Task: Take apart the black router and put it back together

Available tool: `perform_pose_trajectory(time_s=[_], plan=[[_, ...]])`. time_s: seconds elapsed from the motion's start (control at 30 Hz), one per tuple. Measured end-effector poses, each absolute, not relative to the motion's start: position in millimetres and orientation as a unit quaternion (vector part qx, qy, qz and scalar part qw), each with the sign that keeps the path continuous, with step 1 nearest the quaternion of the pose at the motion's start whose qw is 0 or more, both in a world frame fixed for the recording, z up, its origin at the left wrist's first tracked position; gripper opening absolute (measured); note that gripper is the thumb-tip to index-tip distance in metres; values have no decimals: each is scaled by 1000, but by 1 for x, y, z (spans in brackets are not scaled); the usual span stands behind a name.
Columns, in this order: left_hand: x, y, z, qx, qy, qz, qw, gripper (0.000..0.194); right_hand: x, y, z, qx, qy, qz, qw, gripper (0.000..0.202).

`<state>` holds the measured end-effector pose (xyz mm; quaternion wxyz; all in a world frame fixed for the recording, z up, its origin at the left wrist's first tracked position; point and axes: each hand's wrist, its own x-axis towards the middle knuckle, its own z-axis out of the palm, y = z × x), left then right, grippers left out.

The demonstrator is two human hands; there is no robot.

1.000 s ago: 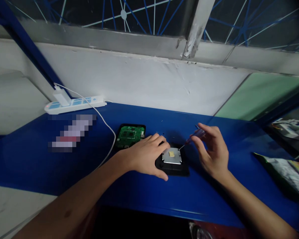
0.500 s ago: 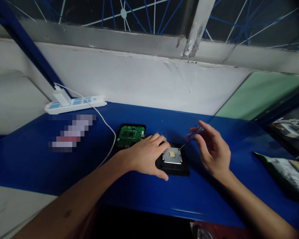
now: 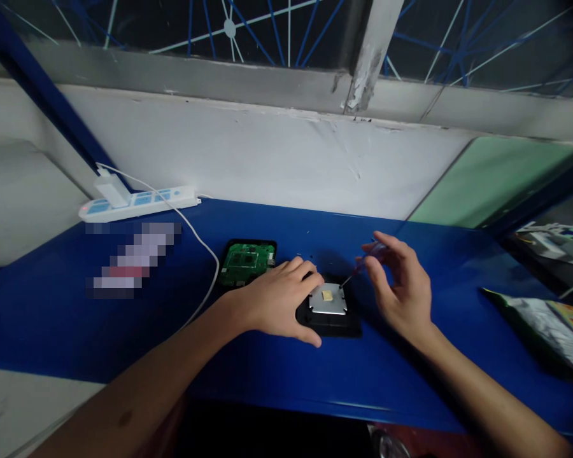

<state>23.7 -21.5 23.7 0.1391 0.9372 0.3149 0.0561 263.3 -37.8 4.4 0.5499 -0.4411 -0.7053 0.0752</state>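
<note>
A silver metal plate with a small yellowish pad lies in a black casing on the blue table. My left hand rests over the casing's left side, fingertips on the plate's upper left, thumb stretched out. A screwdriver with a clear purplish handle is in my right hand, its thin shaft slanting down to the plate's upper right corner. Left of the casing, a green circuit board sits in a black shell, partly behind my left hand.
A white power strip with a plugged-in adapter stands at the back left. Its white cable runs down past the circuit board. A blurred-out item lies left, a shiny packet right. Tiny dark pieces lie behind the casing.
The whole view has shifted slightly. The screwdriver's tip has moved a little inward from the plate's upper right edge. My left hand stays on the casing.
</note>
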Motion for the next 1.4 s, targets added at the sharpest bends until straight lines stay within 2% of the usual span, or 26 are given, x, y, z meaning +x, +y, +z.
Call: perform_pose_trajectory(time_s=[0.13,0.37,0.57,1.4], plan=[[24,-21,23,936,317,55,145,82,268,-35,5,-431,-713,53,550,42],[24,-21,25,935,320,48,148,81,269,-21,-11,-414,-638,109,640,32],[24,-22,24,936,319,51,137,80,266,-11,-19,-430,-630,152,628,23],[24,-22,24,937,318,54,137,78,262,-11,-22,-462,-632,169,599,20]])
